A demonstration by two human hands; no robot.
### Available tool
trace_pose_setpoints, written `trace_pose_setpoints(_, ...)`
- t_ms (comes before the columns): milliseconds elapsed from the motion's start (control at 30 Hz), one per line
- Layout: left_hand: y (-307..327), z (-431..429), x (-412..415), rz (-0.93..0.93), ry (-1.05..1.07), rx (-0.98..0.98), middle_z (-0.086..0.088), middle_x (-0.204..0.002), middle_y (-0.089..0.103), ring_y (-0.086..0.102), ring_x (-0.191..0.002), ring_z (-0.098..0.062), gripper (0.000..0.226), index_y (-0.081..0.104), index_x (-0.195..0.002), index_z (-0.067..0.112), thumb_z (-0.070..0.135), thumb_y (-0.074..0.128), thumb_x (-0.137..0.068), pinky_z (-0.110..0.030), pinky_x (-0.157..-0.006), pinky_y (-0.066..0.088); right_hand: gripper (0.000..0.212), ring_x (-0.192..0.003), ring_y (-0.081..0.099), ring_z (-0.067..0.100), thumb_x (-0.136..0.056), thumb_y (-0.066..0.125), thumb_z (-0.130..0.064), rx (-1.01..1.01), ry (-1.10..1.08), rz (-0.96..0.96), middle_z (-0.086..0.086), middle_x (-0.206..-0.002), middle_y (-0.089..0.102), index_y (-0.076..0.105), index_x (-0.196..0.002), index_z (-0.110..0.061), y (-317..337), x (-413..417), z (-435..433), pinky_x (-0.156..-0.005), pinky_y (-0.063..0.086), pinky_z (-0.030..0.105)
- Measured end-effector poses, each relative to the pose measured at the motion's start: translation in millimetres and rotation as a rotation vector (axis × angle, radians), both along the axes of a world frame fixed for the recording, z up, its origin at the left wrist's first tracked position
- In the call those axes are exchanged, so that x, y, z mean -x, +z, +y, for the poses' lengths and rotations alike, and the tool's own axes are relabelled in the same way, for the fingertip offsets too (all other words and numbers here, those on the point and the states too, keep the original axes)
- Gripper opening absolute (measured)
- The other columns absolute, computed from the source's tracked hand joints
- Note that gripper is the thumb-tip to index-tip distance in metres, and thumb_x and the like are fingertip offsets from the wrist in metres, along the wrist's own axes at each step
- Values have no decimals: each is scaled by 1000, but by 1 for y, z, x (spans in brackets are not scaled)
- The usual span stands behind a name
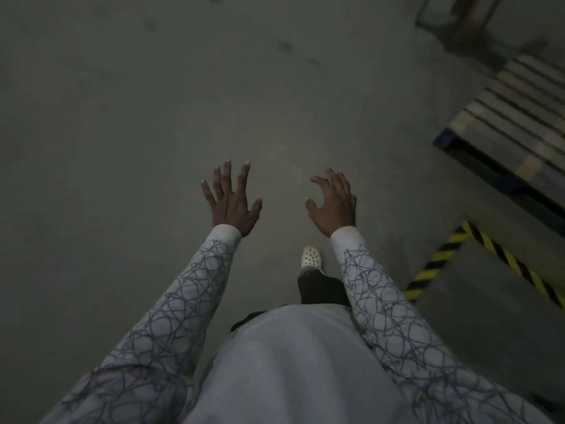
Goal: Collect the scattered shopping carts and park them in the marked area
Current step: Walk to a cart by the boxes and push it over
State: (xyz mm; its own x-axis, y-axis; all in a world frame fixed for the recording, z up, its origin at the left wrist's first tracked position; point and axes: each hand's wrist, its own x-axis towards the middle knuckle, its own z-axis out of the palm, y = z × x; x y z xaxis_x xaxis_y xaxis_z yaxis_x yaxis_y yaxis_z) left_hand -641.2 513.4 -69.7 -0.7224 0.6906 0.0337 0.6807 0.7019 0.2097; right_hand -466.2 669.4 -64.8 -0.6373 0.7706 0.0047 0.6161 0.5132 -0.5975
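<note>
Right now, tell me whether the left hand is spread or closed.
Spread: the left hand has its fingers straight and splayed, holding nothing.

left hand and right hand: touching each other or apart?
Apart. The head view shows a strip of floor between the left hand and the right hand; neither holds anything.

Left hand (pixel 232 203), right hand (pixel 333 206) side by side above floor (pixel 122 148). Shoe (pixel 311 257) on floor under right hand. Pallet (pixel 513 123) far right, tape (pixel 437 261) nearer.
</note>
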Motion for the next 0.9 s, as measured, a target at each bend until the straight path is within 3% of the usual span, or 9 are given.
trace_pose_setpoints(233, 37, 64, 119, 41, 286, -39, -5, -165, 1, -4, -151, -32, 85, 8, -156, 37, 55, 54, -87, -62, -116, -5, 44, -148, 25, 21, -87, 68, -32, -31, 282, 65, -2, -155, 40, 61, -130, -30, 46, 178, 121, -110, 33, 49)
trace_pose_setpoints(500, 52, 87, 242, 55, 538, -62, -5, -165, 3, -2, -150, -33, 84, 10, -156, 37, 55, 54, -87, -63, -116, -4, 39, -146, 30, 24, -88, 69, -34, 18, 553, 100, -1, -154, 43, 64, -126, -30, 59, 352, 167, -112, 34, 51)
trace_pose_setpoints(900, 69, 133, 549, 87, 597, -96, -5, -164, 4, -3, -150, -32, 83, 12, -156, 37, 55, 55, -87, -63, -116, -6, 36, -143, 34, 25, -85, 72, -35, 0, 661, 172, 0, -151, 47, 66, -121, -30, 74, 663, 209, -110, 37, 53)
